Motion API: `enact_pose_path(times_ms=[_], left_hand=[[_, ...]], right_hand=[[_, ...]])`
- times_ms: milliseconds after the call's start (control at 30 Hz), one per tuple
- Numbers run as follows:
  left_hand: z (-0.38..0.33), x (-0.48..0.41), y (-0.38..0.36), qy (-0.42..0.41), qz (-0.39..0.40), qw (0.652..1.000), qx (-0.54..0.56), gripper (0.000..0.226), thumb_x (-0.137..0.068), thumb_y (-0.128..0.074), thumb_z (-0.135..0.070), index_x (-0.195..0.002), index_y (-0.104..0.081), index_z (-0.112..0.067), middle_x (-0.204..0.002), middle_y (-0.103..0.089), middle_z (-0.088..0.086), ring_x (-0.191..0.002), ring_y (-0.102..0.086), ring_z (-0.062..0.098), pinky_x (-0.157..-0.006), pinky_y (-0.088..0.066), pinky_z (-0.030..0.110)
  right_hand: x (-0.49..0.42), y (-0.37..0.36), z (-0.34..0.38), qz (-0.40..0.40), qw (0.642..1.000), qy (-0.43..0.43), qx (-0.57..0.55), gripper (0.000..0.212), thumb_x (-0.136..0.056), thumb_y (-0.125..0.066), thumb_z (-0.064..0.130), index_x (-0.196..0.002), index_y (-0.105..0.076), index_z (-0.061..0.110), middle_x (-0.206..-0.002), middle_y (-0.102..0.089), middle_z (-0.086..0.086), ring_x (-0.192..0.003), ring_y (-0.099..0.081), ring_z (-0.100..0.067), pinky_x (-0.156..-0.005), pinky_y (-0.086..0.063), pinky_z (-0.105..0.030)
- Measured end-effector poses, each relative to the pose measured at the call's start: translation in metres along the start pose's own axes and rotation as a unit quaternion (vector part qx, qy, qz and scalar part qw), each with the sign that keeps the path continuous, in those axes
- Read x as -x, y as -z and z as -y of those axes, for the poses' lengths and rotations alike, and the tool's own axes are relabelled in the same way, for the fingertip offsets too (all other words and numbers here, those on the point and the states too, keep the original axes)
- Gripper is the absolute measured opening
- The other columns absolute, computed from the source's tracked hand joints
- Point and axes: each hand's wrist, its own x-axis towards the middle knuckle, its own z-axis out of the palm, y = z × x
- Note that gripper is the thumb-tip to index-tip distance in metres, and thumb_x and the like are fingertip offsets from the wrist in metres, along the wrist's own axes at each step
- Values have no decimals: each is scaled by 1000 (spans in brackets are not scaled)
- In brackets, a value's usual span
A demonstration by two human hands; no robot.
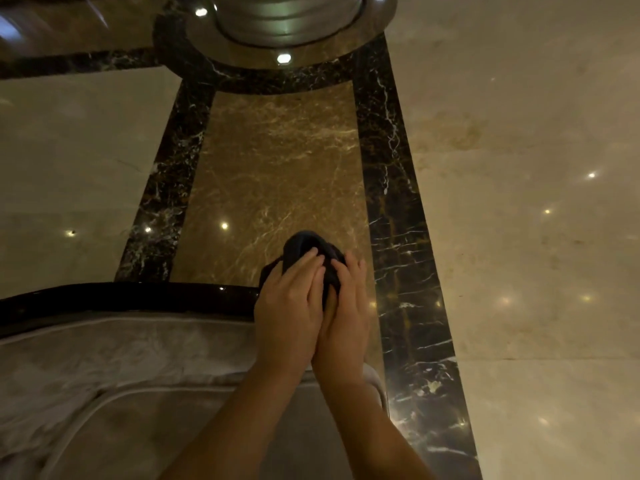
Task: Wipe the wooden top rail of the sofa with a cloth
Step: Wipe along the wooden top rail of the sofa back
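A: Nearest the camera?

B: A grey plush sofa (114, 368), its cushion edged with piping. Along the back runs the top rail (121, 297), dark and glossy.

A: And beyond it?

B: A polished marble floor (519, 168): a brown veined panel framed by black strips, cream slabs either side, dotted with reflected lights. At the far end a round metal column base (287, 19) stands in a ring.

A: Any writing?

B: None readable.

A: The hands?

B: Both forearms reach forward at the rail's right end. The left hand (289, 306) and right hand (346, 310) touch side by side, fingers curled together around a bunched dark cloth (304, 245), held over the rail's end.
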Motion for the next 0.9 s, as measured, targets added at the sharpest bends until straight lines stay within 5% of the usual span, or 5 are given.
enact_pose_path(times_ms=[167, 333, 433, 533, 900], left_hand=[[-6, -5, -2, 1, 39, 994, -100, 40, -101, -39, -26, -130, -60, -8, -130, -66, 10, -112, -63, 30, -93, -54, 44], [-5, -40, -2, 132, 58, 987, -68, 36, -102, -31, -31, -108, -61, -13, -103, -70, 11, -86, -63, 29, -62, -41, 36], [-12, -21, -3, 114, 30, 988, -97, 33, -101, -38, -30, -124, -57, -15, -113, -69, 9, -96, -64, 27, -66, -46, 34], [-26, 13, -10, 97, 31, 991, -83, 42, -97, -51, -21, -137, -53, -9, -128, -66, 11, -116, -60, 35, -87, -57, 44], [-41, 46, 14, 113, 82, 990, -14, 41, -93, -57, -12, -134, -58, -15, -130, -66, 9, -113, -65, 29, -86, -58, 42]], right_hand=[[-41, 20, -22, 164, 971, 147, 88, 46, -105, -33, 26, -146, -41, 9, -159, -26, 0, -152, -5, -26, -123, -18, -38], [-114, 15, 1, 329, 939, 43, 91, 29, -103, -41, 23, -117, -65, 15, -108, -68, -5, -108, -61, -25, -88, -48, -34], [-94, 14, 2, 235, 969, 35, 66, 24, -102, -43, 17, -109, -66, 12, -98, -69, -4, -89, -62, -15, -79, -50, -30], [-48, 21, -7, 122, 991, 46, -6, 33, -102, -42, 9, -130, -59, 16, -145, -53, -3, -134, -43, -6, -105, -33, -6], [2, 54, 3, 163, 985, -38, 26, 47, -99, -47, 1, -141, -52, 19, -160, -32, 2, -147, -30, -17, -120, -30, -33]])
